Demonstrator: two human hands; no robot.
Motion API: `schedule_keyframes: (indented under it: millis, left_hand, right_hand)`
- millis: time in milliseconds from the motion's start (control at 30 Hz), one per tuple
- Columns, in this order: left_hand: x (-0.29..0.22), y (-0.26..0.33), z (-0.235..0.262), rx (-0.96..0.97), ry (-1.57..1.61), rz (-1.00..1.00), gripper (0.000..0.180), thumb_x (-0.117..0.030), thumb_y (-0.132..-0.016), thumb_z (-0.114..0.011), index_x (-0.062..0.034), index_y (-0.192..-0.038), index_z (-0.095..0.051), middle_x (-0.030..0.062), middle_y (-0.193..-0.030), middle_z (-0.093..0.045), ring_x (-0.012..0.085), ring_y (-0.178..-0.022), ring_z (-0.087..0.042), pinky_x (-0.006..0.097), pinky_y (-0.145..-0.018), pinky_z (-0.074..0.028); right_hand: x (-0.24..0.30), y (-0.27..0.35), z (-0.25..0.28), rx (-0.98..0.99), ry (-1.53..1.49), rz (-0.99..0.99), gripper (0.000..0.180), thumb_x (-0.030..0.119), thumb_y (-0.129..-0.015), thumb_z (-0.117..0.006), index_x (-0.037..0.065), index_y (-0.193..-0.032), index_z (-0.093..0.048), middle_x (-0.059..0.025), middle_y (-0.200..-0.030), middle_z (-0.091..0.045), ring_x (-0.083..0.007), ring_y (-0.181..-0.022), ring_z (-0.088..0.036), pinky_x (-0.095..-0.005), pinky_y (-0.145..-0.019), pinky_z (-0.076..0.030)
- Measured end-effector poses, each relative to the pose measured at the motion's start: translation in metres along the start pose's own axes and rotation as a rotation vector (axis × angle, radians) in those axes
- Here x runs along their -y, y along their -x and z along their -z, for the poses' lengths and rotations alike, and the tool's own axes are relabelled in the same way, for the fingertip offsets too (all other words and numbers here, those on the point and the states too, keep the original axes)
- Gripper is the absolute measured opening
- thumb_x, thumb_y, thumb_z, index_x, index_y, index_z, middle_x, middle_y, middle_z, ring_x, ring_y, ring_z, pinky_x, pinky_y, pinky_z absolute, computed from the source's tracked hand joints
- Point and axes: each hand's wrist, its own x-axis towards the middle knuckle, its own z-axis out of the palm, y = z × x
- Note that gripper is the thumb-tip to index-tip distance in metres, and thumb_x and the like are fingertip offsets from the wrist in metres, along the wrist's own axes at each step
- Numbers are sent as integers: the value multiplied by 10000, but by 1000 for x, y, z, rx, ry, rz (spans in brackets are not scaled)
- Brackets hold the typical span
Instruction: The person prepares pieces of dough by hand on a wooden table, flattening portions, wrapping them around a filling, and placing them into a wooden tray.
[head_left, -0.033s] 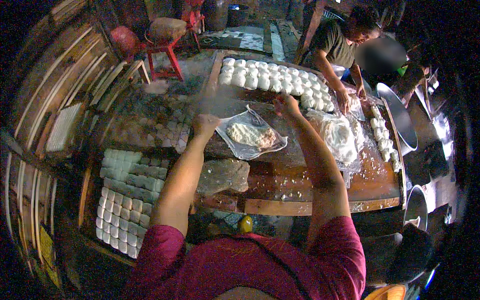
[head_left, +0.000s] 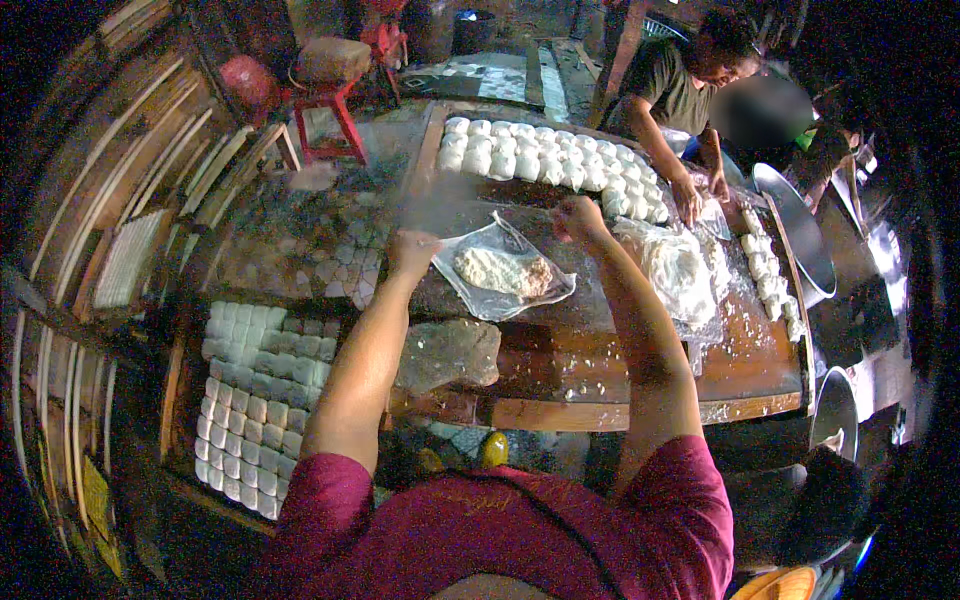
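Limp cloth [head_left: 478, 299], its mass [head_left: 495, 270] probably soft, suits corner holds: left hand [head_left: 413, 250] pinches nine o'clock; right hand [head_left: 580, 219], two o'clock, grip indistinct.

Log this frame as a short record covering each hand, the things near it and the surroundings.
Left hand: at the left corner of the cloth, seemingly pinching it
Right hand: fingers curled, apart from the cloth; grip unclear
On cloth: white crumbly mass
Beyond right hand: rows of white bundles
Right of right forearm: white heap
Lower left: rows of white blocks
Upper right: co-worker bending over the table
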Motion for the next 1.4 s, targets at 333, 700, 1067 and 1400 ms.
schedule_keyframes:
  millis: [333, 700, 1067, 1400]
  left_hand:
    - [3, -1, 1, 161, 558, 499, 175, -176, -686, -714, -51, -794, -655, 37, -739, -651, 173, -607, -596, 327, -543, -468]
    - [-94, 29, -72, 561, 993, 455, 106, -90, -740, -665, -18, -804, -620, 63, -748, -621, 152, -603, -575, 270, -536, -467]
    - [-2, -9, 36, 135, 746, 300, 143, -86, -697, -677, -26, -817, -630, 82, -786, -630, 187, -676, -589, 313, -594, -483]
    - [14, 2, 29, 23, 643, 414, 115, -74, -738, -625, -9, -832, -618, 108, -813, -633, 225, -730, -607, 335, -704, -490]
  right_hand:
    - [-44, 90, 0, -4, 304, 126, 183, 142, -667, -704, -2, -751, -627, -87, -688, -620, -139, -620, -591, -275, -530, -483]
    - [-7, 108, 28, 143, -97, 137, 181, 93, -662, -662, -61, -748, -625, -106, -680, -619, -166, -548, -573, -282, -533, -486]
    - [25, 23, -132, 503, 188, 333, 170, 149, -588, -736, 72, -722, -666, -45, -642, -641, -163, -532, -608, -314, -508, -506]
    - [42, 25, -188, 546, 657, 443, 129, 198, -708, -618, 95, -783, -636, -76, -674, -627, -171, -592, -600, -327, -563, -480]
